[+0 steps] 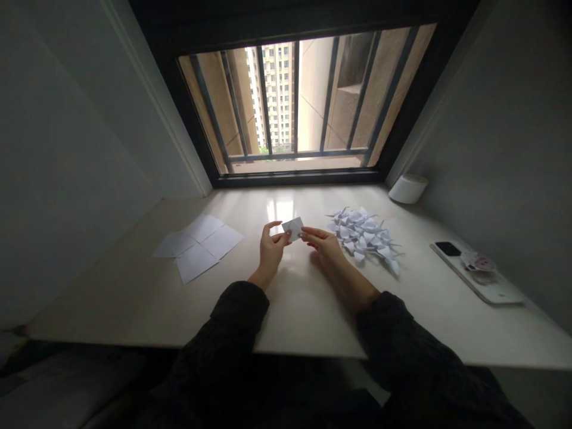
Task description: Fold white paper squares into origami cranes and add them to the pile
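A small piece of folded white paper (pixel 292 227) is held up above the pale ledge, between both hands. My left hand (pixel 271 245) pinches its lower left part, the thumb in front and the index finger bent at its side. At the right edge, the thumb and fingertips of my right hand (pixel 325 243) are closed on the same paper. Just right of that hand lies a pile of folded paper cranes (pixel 364 233). Several flat white paper sheets (pixel 203 245) rest on the ledge to the left.
The pale ledge (pixel 304 310) runs up to a dark-framed, barred window (pixel 295 179). A white rounded object (pixel 408 189) stands in the back right corner. A white phone (pixel 496 289) with a decorated grip lies by the right wall. Walls close in both sides.
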Demonstrator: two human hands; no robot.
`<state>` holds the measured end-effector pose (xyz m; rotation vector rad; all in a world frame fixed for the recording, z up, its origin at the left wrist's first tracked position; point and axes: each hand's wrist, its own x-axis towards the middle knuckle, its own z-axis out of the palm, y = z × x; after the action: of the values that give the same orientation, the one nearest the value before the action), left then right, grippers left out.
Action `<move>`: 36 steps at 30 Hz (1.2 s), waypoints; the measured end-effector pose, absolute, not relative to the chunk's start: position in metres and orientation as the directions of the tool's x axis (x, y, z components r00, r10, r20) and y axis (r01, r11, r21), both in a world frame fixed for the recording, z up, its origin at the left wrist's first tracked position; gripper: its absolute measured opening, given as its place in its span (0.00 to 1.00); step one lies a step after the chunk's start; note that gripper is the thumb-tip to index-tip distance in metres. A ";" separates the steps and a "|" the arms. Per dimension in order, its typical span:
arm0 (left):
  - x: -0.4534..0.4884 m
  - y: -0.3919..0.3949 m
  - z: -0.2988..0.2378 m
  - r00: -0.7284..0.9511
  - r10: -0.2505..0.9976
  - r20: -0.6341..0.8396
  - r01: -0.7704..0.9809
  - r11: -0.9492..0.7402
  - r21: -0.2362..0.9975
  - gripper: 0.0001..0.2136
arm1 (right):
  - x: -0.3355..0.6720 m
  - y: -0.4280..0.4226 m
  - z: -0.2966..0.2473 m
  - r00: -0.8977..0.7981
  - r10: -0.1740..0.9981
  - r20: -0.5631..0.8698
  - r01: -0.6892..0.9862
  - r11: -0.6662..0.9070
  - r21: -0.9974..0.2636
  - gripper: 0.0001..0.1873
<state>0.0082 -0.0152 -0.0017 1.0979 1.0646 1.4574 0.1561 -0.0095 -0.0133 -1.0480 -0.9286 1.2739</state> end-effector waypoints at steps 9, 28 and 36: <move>0.008 -0.016 -0.006 0.046 0.999 0.012 -0.046 -0.010 0.999 0.20 | 0.163 -0.009 -0.010 0.025 0.979 0.203 -0.068 0.204 -0.977 0.19; 0.008 -0.017 -0.008 -0.086 0.985 0.150 0.212 -0.129 0.969 0.20 | 0.156 -0.012 -0.014 0.027 0.996 0.087 -0.203 0.091 -0.975 0.21; 0.005 -0.014 -0.006 -0.102 0.982 0.157 0.207 -0.134 0.969 0.21 | 0.162 -0.009 -0.013 -0.068 0.995 0.068 -0.194 0.053 -0.980 0.21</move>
<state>0.0054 -0.0143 -0.0064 1.4118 1.3750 1.3066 0.1618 -0.0094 -0.0128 -0.9857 -1.1468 1.3035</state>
